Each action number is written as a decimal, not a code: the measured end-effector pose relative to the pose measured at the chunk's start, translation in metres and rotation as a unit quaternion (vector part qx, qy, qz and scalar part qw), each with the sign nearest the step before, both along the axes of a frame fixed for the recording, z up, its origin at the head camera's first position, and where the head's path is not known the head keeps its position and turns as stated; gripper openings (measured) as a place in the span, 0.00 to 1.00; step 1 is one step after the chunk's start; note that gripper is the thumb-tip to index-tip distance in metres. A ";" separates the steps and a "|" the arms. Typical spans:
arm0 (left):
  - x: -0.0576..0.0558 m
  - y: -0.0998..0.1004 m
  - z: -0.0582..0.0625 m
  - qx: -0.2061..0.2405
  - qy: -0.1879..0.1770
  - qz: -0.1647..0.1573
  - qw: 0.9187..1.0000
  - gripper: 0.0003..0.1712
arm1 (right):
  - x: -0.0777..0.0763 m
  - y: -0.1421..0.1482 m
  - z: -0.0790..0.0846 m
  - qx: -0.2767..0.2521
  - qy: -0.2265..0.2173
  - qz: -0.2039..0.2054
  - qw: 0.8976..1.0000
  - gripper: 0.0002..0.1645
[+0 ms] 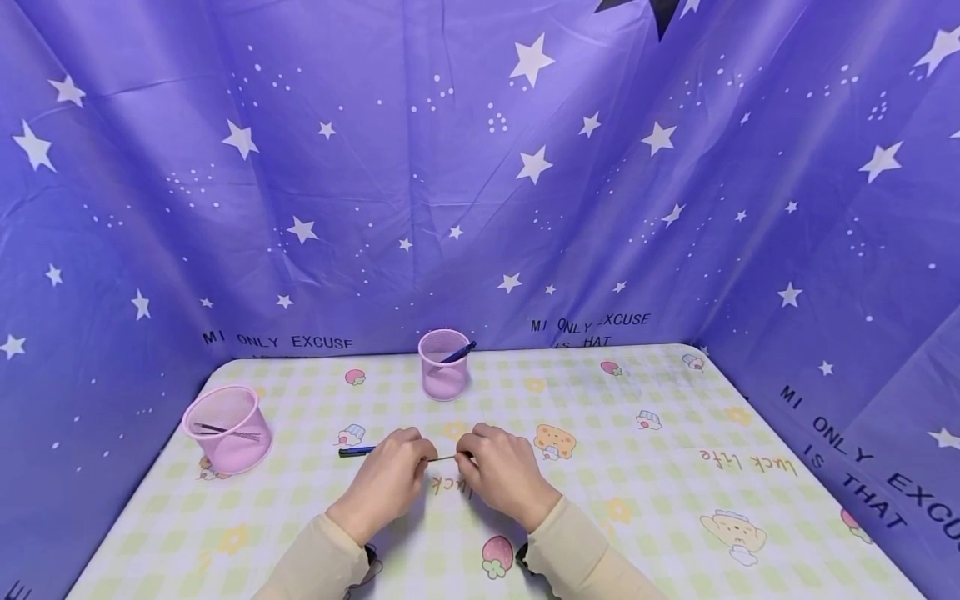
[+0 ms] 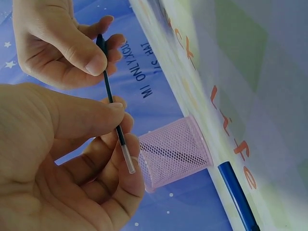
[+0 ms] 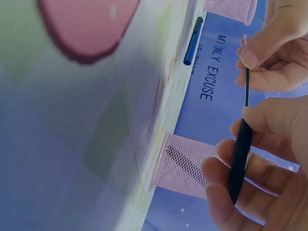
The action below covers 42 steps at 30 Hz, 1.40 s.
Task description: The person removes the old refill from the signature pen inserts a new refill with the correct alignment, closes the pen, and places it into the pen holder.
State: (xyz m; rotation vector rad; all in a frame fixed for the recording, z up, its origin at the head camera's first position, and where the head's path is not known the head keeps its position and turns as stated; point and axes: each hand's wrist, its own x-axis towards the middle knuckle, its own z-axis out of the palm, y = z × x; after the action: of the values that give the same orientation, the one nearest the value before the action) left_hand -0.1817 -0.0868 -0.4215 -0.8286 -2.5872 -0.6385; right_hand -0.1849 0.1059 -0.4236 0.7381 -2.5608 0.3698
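Note:
My left hand pinches a thin dark pen refill between thumb and fingers; its clear end sticks out past the fingertips in the left wrist view. The other end of the refill runs into a black ridged pen grip section, which my right hand holds with curled fingers and thumb. Both hands are close together over the middle of the table. Just left of the left hand lies a blue pen barrel on the tablecloth.
A pink mesh pen cup at the back holds a blue pen. Another pink mesh cup stands at the left with thin dark sticks inside. The checked tablecloth covers the table, with a purple star curtain behind.

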 end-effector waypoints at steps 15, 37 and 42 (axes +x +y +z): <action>-0.001 -0.002 0.002 -0.001 -0.011 0.007 1.000 0.12 | 0.001 0.001 0.002 -0.001 -0.008 -0.009 1.000 0.03; -0.002 -0.006 0.004 -0.006 -0.006 0.015 1.000 0.12 | -0.001 0.003 0.003 -0.010 -0.003 -0.015 1.000 0.03; -0.002 -0.007 0.004 -0.009 -0.002 0.019 1.000 0.12 | -0.001 0.003 0.004 -0.011 -0.005 -0.018 1.000 0.04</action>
State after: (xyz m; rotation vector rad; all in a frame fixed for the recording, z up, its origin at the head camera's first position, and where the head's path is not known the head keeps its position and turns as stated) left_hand -0.1840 -0.0935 -0.4171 -0.7833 -2.6093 -0.6076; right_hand -0.1859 0.1092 -0.4198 0.6844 -2.5711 0.3899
